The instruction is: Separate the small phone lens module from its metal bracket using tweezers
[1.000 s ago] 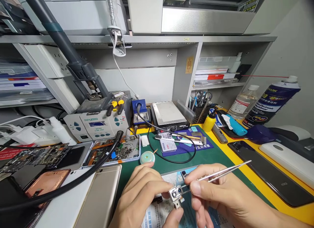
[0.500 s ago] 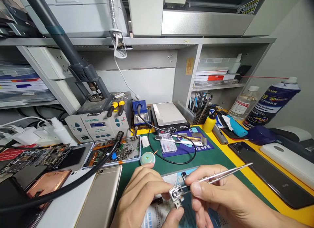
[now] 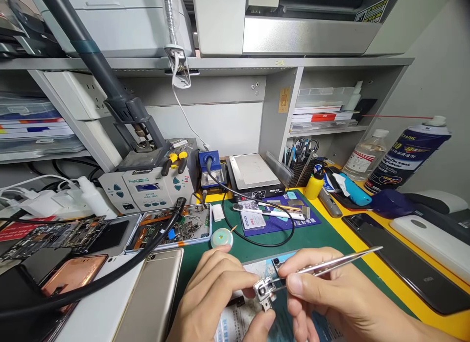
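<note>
A small square silver module point(image 3: 262, 290) clamped by the left grip point(image 3: 216, 298) could drop if slim silver tweezers point(image 3: 348, 258), pinched by the right grip point(image 3: 326, 285), slip.

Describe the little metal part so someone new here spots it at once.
Start at the green mat. Above it, the left hand pinches the metal part between finger and thumb. Unlike the long, slim tweezers in the right hand, it's small and blocky, with a dark round spot on its face.

Bright, sheen on silver panel point(image 3: 304, 36), stretched edges, dark upper-right corner
</note>
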Demonstrator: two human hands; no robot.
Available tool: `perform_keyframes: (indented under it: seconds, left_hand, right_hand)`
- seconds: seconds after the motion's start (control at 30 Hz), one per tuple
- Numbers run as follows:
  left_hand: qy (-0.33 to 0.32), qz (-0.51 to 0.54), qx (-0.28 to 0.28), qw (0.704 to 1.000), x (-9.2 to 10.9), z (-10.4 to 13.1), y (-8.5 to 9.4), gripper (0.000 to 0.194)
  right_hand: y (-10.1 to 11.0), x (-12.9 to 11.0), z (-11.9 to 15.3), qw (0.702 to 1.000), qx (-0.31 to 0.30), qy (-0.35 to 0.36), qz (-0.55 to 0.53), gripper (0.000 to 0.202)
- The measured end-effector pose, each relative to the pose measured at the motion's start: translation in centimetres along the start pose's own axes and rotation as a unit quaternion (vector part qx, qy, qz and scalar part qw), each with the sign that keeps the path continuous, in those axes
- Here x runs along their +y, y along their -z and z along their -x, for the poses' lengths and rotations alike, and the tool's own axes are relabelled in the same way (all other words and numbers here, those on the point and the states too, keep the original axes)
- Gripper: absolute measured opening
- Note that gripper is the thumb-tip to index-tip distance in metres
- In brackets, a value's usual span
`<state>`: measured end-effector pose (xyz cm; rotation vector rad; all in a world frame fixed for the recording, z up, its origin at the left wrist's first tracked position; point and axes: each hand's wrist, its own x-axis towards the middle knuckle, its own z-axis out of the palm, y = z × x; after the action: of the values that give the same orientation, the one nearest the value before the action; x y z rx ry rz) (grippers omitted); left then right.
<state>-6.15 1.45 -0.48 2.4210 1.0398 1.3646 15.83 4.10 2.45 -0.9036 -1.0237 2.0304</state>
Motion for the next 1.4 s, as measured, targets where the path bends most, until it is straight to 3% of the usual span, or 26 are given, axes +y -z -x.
perform_keyframes:
  seconds: [1.4]
  left_hand:
    - [-0.020, -0.020, -0.025, 0.999, -0.03, -0.22, 0.08, 0.033]
  right_hand:
    - [-0.08, 0.05, 0.19, 1.000, -0.010, 0.001, 0.013, 0.026]
